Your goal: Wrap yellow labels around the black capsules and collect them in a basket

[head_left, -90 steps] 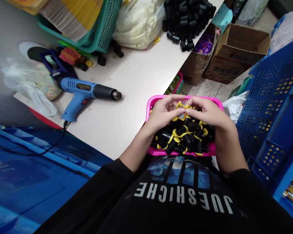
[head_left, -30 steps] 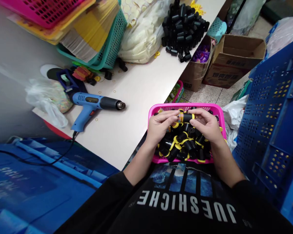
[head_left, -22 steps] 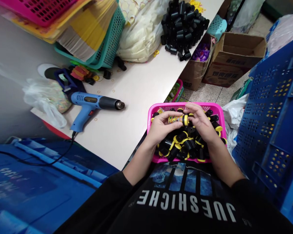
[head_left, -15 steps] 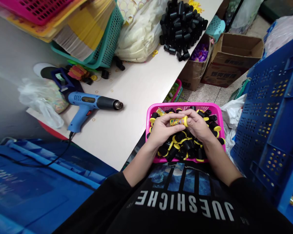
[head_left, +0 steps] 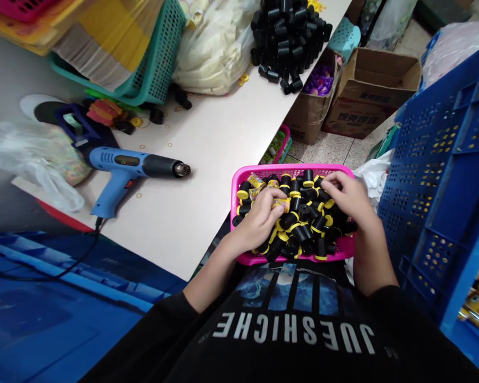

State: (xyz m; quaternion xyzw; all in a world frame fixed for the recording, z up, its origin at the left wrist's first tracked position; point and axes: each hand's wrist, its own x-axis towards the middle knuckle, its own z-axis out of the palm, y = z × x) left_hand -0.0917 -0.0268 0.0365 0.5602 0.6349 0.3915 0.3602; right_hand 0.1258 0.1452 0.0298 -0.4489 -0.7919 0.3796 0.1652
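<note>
A pink basket [head_left: 292, 168] full of black cylinders with yellow caps [head_left: 302, 233] is close in front of my body. Over its left half, my left hand [head_left: 261, 215] is closed around a small yellow printed tube [head_left: 282, 204], whose end pokes out past the fingers. A few similar printed tubes [head_left: 256, 181] lie by the basket's back left corner. My right hand [head_left: 347, 196] reaches down at the right side of the basket, fingers curled together against the capped cylinders there. What its fingertips grip, if anything, is hidden.
On the white table [head_left: 207, 159] lie a blue heat gun [head_left: 122, 170], a bag of pale pieces [head_left: 211, 58] and a heap of black cylinders [head_left: 285, 37]. Green baskets [head_left: 163, 58] hold stacked yellow sheets. Cardboard boxes [head_left: 367, 96] and a blue crate [head_left: 435, 159] stand to the right.
Both hands were together on the yellow tube; now they are apart. My right hand has let go of it and moved right to the cylinders. The left keeps the tube, slightly lower.
</note>
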